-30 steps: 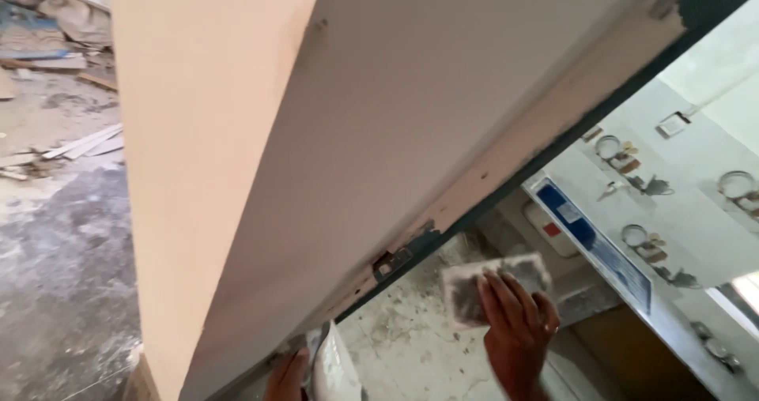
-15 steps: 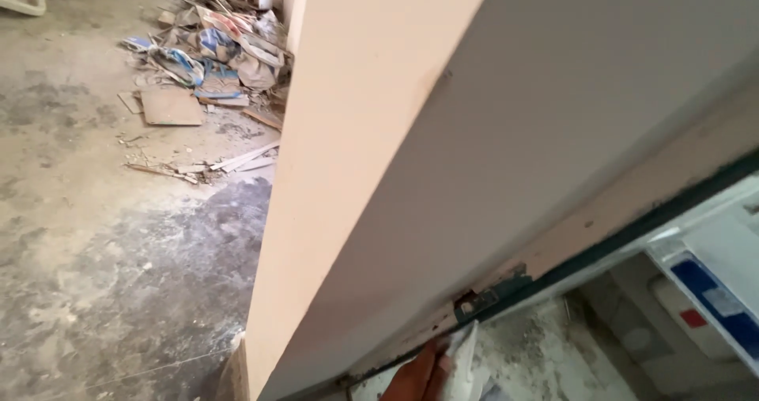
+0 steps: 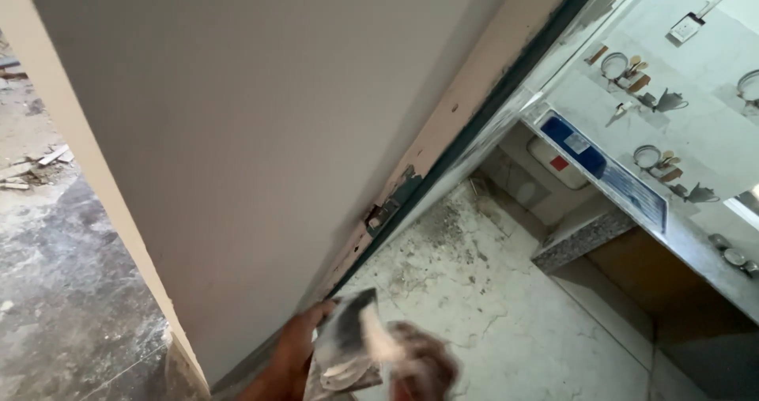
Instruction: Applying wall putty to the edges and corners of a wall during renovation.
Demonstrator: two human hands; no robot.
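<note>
My left hand (image 3: 296,346) lies flat-fingered against the wall (image 3: 261,156) base, gripping nothing. The putty-smeared trowel (image 3: 348,342) sits just right of it — right hand (image 3: 423,365) blurred, grip indeterminate, blade's long axis running up toward the door frame (image 3: 474,77).

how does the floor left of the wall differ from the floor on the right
The left floor is dark, rough and patchy, with wood scraps lying near the far edge. The right floor is pale, cracked, and speckled with grit close to the wall. Both are dusty and bare.
</note>
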